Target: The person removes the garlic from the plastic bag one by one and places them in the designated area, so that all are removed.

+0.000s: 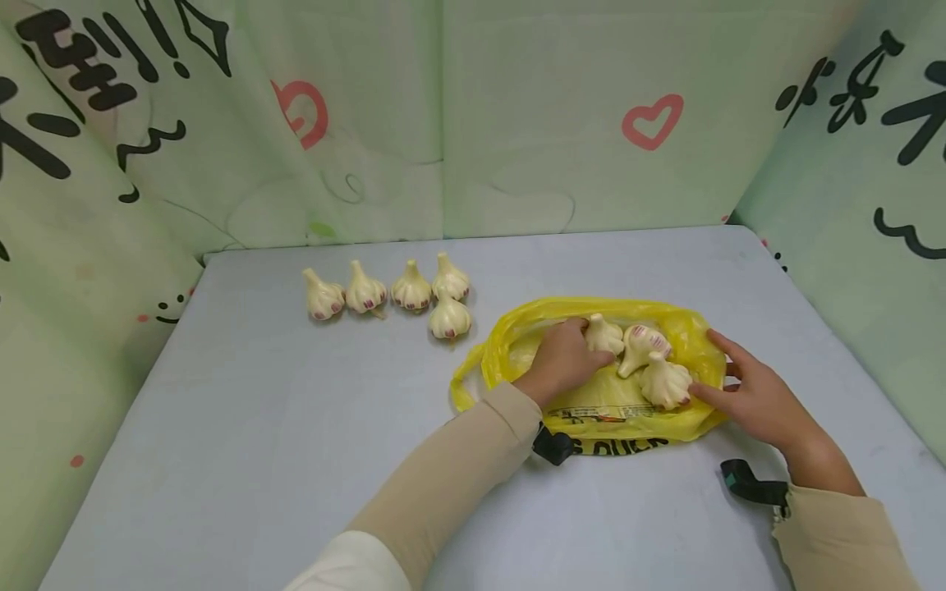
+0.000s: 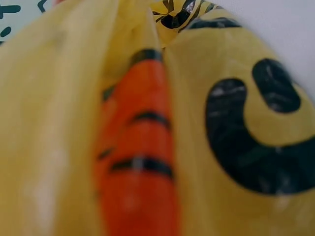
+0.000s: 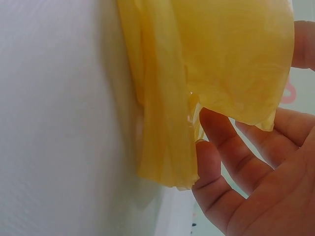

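A yellow plastic bag lies on its side with its mouth spread wide, and several garlic bulbs sit in it. Reaching into the mouth, my left hand pinches the leftmost garlic bulb between thumb and fingers; its fingertips are partly hidden. Beside that bulb are a second garlic bulb and a third garlic bulb. At the bag's right end my right hand holds the edge, thumb close to the third bulb. The right wrist view shows its fingers curled by the hanging plastic.
Further back on the left of the white table, several garlic bulbs stand in a row, with one garlic bulb in front of the row's right end. Printed green curtains enclose the back and sides. Bag plastic fills the left wrist view.
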Motion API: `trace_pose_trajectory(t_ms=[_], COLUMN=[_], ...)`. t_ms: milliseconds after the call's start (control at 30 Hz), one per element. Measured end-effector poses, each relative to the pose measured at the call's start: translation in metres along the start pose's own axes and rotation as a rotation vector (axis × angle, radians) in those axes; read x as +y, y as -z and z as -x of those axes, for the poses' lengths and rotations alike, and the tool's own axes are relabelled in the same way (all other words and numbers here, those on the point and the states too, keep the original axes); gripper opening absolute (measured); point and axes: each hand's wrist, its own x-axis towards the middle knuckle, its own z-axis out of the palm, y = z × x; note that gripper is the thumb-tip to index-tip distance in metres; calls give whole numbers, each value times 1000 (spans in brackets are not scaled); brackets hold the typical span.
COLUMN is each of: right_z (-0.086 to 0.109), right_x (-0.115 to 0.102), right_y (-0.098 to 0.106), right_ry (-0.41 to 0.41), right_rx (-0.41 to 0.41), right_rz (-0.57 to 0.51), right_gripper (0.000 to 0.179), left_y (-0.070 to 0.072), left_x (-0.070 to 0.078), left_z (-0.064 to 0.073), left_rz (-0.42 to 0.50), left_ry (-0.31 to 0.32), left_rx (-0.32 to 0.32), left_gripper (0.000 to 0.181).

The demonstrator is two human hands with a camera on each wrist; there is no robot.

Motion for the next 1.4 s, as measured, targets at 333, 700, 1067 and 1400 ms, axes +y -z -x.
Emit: trace_pose_trajectory(t_ms=[333,700,1067,1400], right_z=[-2,0,0,0], right_x=[0,0,1,1], right_y=[0,0,0,1], right_ry=[5,-6,-16,-21], right_rx=[2,0,-9,-12], right_rz=[5,0,-8,-7], right_gripper=[90,89,89,89], left_y=[-4,2,-3,3], left_x=[-4,-6,-7,-3], left_z=[2,3,3,6], left_rz=[86,63,-43,41], left_ry=[2,-13,-25,64], left_rx=[2,-87,-30,-78], left_gripper=[49,55,60,56])
